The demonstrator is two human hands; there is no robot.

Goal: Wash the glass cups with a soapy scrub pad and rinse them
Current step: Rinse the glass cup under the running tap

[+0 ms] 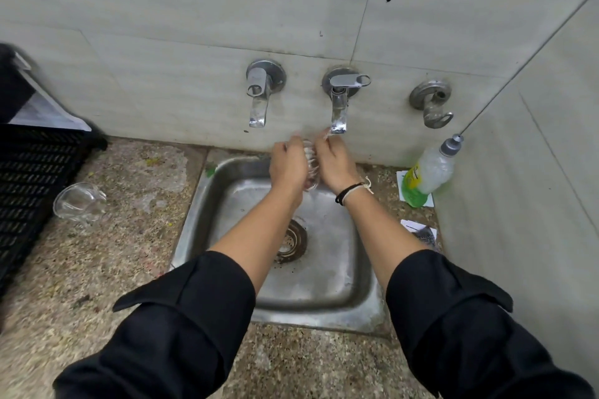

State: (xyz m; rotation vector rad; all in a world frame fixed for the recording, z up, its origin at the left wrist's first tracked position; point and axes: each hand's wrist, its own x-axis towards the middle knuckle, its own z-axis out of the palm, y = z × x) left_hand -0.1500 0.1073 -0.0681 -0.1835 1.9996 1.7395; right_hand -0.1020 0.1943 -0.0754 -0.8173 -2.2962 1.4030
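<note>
Both my hands hold one clear ribbed glass cup (311, 168) between them over the back of the steel sink (337, 285), just below the right tap's spout (338, 121). My left hand (287, 163) grips the cup's left side. My right hand (335, 163) grips its right side, its fingertips up near the spout. A second clear glass cup (79, 202) lies on its side on the speckled stone counter to the left. A steel scrub pad (424, 236) rests on the counter right of the sink. I cannot tell whether water is running.
A second tap (259, 94) and a bare valve (432, 104) are fixed to the tiled wall. A dish-soap bottle (428, 172) with green liquid stands in the right corner. A black slatted crate (35, 185) sits at the left edge. The sink drain (291, 241) is dirty.
</note>
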